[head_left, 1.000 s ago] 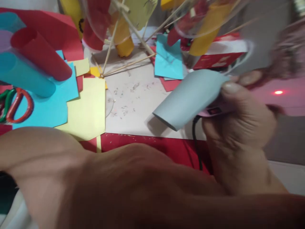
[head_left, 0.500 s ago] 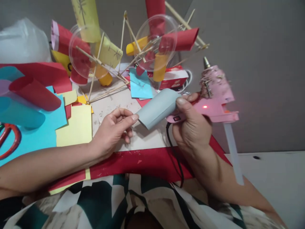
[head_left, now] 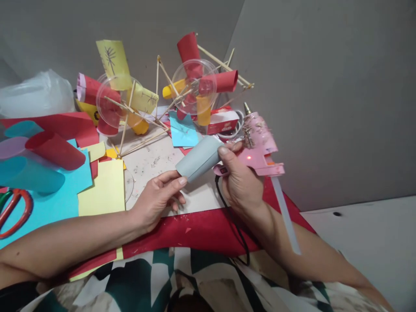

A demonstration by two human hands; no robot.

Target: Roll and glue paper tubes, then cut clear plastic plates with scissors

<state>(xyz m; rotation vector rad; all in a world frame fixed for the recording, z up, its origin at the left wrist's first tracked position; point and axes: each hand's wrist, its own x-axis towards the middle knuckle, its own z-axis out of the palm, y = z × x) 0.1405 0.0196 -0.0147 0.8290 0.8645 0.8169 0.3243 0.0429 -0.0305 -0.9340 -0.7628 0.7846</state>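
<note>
My right hand [head_left: 241,184] grips a pink glue gun [head_left: 260,145], nozzle pointing up and away, a glue stick jutting out behind it. Its thumb also presses the far end of a pale grey-blue paper roll [head_left: 198,158]. My left hand [head_left: 159,197] pinches the near end of that roll between thumb and fingers. The gun's black cord [head_left: 235,225] runs down toward my lap. Both hands hover over a white work sheet [head_left: 156,160] bordered by red paper [head_left: 201,227].
Two stick-and-paper wheel models [head_left: 125,102] [head_left: 198,86] stand at the back. Rolled red and teal papers [head_left: 55,149], flat yellow and blue sheets [head_left: 102,193] and scissors [head_left: 14,208] lie at left. A white plastic bag [head_left: 35,93] sits far left. A grey wall rises at right.
The view pulled back from a blurred close-up. My left arm, which filled the foreground, drew back and its fingers took the near end of the roll. The gun and roll sit slightly lower left.
</note>
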